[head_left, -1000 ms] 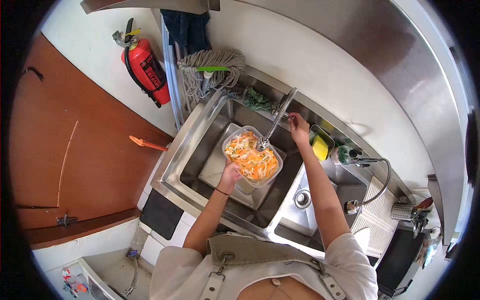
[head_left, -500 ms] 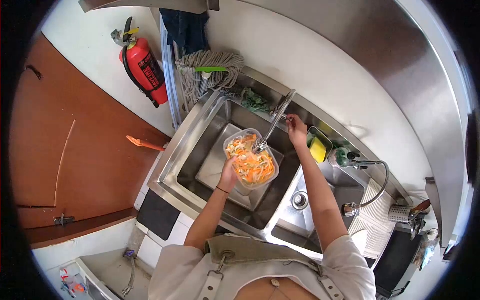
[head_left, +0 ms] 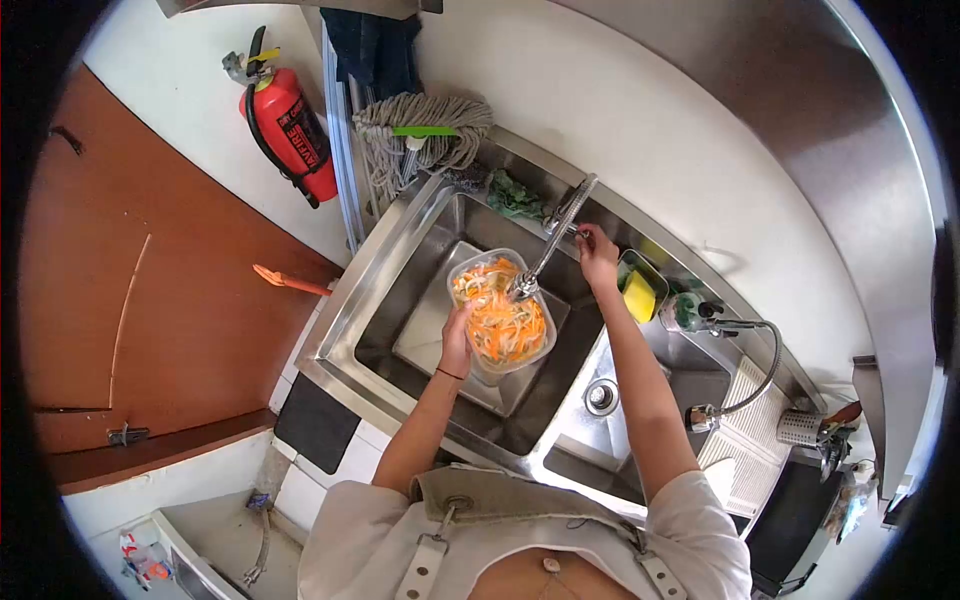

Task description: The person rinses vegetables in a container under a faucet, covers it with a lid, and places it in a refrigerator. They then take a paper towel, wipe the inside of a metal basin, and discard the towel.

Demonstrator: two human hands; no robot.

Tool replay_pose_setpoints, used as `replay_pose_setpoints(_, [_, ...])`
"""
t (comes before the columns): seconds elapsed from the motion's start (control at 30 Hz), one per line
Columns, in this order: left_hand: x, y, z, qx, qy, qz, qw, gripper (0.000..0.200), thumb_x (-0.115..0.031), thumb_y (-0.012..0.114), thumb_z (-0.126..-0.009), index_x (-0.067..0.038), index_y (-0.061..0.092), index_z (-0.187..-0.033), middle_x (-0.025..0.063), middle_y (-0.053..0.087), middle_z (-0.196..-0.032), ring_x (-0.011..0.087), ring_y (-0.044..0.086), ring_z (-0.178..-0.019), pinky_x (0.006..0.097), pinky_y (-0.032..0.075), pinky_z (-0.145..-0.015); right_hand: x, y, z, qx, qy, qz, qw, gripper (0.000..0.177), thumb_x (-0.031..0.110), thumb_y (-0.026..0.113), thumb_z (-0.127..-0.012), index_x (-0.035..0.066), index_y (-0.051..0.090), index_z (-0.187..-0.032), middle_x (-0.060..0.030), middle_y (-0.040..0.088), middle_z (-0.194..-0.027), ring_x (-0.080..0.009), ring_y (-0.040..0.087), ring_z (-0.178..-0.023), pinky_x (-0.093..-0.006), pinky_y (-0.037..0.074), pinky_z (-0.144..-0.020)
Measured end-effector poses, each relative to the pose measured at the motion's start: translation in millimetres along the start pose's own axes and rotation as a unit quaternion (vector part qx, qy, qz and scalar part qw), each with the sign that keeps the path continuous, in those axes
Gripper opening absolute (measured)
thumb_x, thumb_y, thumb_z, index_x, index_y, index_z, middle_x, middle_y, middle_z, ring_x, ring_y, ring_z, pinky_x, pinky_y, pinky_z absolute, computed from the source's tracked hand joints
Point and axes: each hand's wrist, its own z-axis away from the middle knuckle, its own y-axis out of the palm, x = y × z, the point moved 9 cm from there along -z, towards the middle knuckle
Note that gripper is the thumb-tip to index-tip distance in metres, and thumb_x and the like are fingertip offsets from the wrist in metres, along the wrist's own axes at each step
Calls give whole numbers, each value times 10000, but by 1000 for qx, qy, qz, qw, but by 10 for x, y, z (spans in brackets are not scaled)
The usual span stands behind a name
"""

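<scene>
My left hand [head_left: 457, 338] grips the near-left side of a clear plastic container [head_left: 547, 348], thumb at the rim and the other fingers mostly hidden. Shredded orange and pale vegetables [head_left: 508, 330], looking like carrot strips, fill it. The container is over a metal tray [head_left: 425, 340] in the left sink basin. Right above the vegetables hangs the spray head [head_left: 523, 287] of a spring-neck faucet [head_left: 562, 222]; whether water runs from it is hard to make out. At the faucet's base, my right hand [head_left: 598, 262] has its fingers closed on the faucet lever [head_left: 582, 233].
Right of my right hand sit a yellow sponge [head_left: 638, 297] in a holder and a second faucet [head_left: 745, 325] over the right basin [head_left: 590, 440]. Green scouring material [head_left: 513, 196] lies behind the left basin. A mop [head_left: 425, 130] and fire extinguisher [head_left: 290, 135] are at the back left.
The vegetables' surface in the container looks slightly shifted, and the container has moved up a little in view. Both hands keep their holds.
</scene>
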Motion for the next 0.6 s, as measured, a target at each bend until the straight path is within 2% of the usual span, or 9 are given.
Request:
replay_pose_setpoints(0.1, [-23, 57, -5, 3, -21, -26, 999, 446, -288, 458, -924, 13, 434, -1252, 102, 533, -1203, 201, 525, -1097, 329, 411, -944, -6, 3, -51, -7, -16, 2, 1000, 145, 99, 629, -807, 82, 592, -946, -111, 544, -604, -199, 523, -498, -323, 407, -501])
replay_pose_setpoints(0.17, [97, 5, -23, 21, -31, 54, 998, 447, -284, 465, -921, 17, 435, -1250, 106, 533, -1202, 205, 528, -1093, 331, 413, -943, -52, 29, 30, -7, -20, 0, 1000, 144, 96, 629, -806, 83, 591, -944, -110, 542, -603, -198, 522, -498, -323, 407, -502])
replay_pose_setpoints(0.2, [14, 47, 21, 0, -10, 5, 1000, 453, -293, 461, -923, 21, 436, -1249, 110, 532, -1205, 207, 529, -1093, 333, 412, -945, -42, 31, 8, -10, -18, -12, 1000, 142, 93, 629, -806, 83, 589, -942, -108, 547, -606, -195, 528, -504, -320, 413, -507])
replay_pose_setpoints(0.3, [101, -92, -62, 10, -23, 34, 999, 451, -293, 462, -924, 23, 443, -1245, 111, 527, -1214, 201, 520, -1107, 326, 406, -951, -58, 10, 1, -1, -3, 6, 1000, 143, 90, 626, -808, 83, 586, -945, -101, 568, -620, -188, 555, -531, -306, 433, -527])
replay_pose_setpoints(0.33, [-232, 98, 55, 6, 24, -8, 1000, 457, -291, 462, -925, 23, 431, -1255, 118, 522, -1220, 195, 509, -1123, 322, 398, -959, -35, -9, 2, -2, -5, 17, 1000, 145, 91, 625, -810, 84, 586, -949, -100, 572, -624, -182, 560, -535, -304, 434, -529])
replay_pose_setpoints(0.37, [-235, 75, 25, 6, 25, -9, 1000, 457, -291, 462, -925, 23, 431, -1255, 118, 522, -1220, 195, 509, -1123, 322, 398, -959, 10, -4, -12, -4, -9, 26, 1000, 147, 92, 623, -812, 85, 586, -953, -99, 576, -628, -176, 564, -540, -301, 436, -531])
replay_pose_setpoints(0.43, [-150, -167, -38, -64, 0, -23, 998, 397, -219, 526, -904, -12, 476, -1239, 75, 564, -1153, 157, 548, -1050, 286, 447, -878, -57, 29, 12, -3, 1, 13, 1000, 149, 91, 620, -812, 86, 586, -956, -104, 573, -628, -185, 564, -540, -308, 434, -532])
replay_pose_setpoints(0.5, [-92, -236, -80, -52, -1, -60, 997, 395, -197, 515, -908, -10, 469, -1252, 74, 554, -1175, 154, 540, -1062, 288, 436, -897, -71, 38, -36, -4, 7, 2, 1000, 151, 89, 618, -812, 87, 585, -959, -109, 570, -628, -195, 564, -539, -314, 432, -533])
replay_pose_setpoints(0.6, [-115, -186, -26, 9, 62, -1, 998, 412, -240, 479, -917, 33, 459, -1225, 107, 529, -1204, 187, 512, -1107, 315, 390, -959, 2, -2, 33, -9, -11, 21, 1000, 152, 83, 616, -808, 85, 585, -958, -114, 576, -638, -200, 569, -544, -317, 432, -534])
